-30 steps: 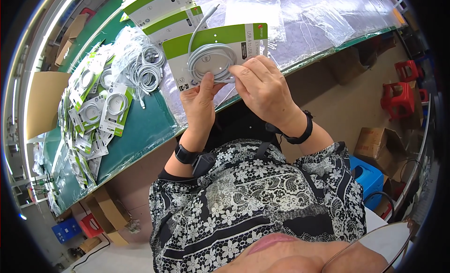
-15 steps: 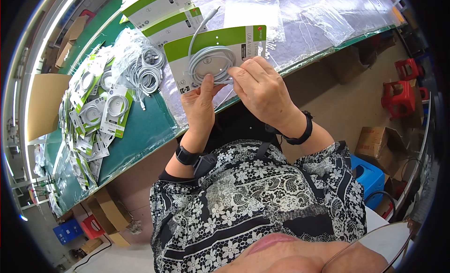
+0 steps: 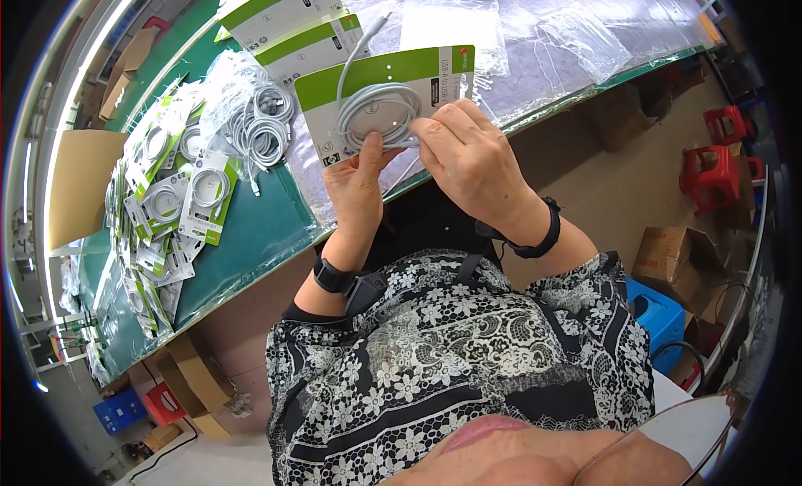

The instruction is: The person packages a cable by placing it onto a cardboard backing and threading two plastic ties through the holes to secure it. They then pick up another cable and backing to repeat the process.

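My left hand (image 3: 359, 179) grips the lower edge of a green-and-white packaging card (image 3: 418, 64), its thumb pressed on a coiled pale grey cable (image 3: 382, 92) that lies against the card's face. One plug end (image 3: 378, 22) of the cable sticks up past the card's top edge. At the right side of the coil, my right hand (image 3: 468, 156) is closed in a pinch, its fingertips touching the cable or something small beside it. What exactly lies between those fingertips is hidden.
A heap of carded cables (image 3: 167, 202) covers the left of the green tabletop. Loose coiled cables (image 3: 263, 127) lie by a clear plastic bag (image 3: 225, 89). More cards (image 3: 313, 48) stand behind, with clear plastic sleeves (image 3: 585, 39) farther right. Red stools (image 3: 710, 175) and a carton (image 3: 677, 260) stand on the floor.
The card has shifted very slightly to the right at its left side. My right hand has turned a little, still pinching beside the coil.
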A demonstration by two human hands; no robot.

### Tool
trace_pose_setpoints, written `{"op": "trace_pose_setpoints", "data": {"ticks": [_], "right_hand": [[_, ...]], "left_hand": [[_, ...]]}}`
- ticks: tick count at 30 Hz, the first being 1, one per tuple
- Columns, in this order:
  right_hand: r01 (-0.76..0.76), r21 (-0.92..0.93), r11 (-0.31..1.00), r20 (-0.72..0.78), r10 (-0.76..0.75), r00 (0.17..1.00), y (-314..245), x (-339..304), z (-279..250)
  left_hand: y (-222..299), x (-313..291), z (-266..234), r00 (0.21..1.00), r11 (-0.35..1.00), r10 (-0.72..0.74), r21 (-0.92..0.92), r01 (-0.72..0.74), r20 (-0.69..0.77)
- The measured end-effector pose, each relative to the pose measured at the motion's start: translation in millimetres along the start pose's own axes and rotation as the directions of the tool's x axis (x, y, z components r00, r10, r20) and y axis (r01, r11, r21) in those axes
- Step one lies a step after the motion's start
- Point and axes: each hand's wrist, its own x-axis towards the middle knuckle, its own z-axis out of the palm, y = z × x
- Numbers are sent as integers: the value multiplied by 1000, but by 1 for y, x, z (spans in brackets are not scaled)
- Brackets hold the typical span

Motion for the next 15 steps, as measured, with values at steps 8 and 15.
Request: {"op": "trace_pose_setpoints", "data": {"ticks": [8, 15], "right_hand": [[-3, 2, 1000, 21, 3, 1000, 2, 0, 0], [-6, 7, 1000, 35, 6, 999, 0, 0, 0]], "left_hand": [[-1, -1, 0, 1000, 999, 9, 34, -9, 0], [-4, -3, -1, 995, 965, 101, 245, -97, -6]]}}
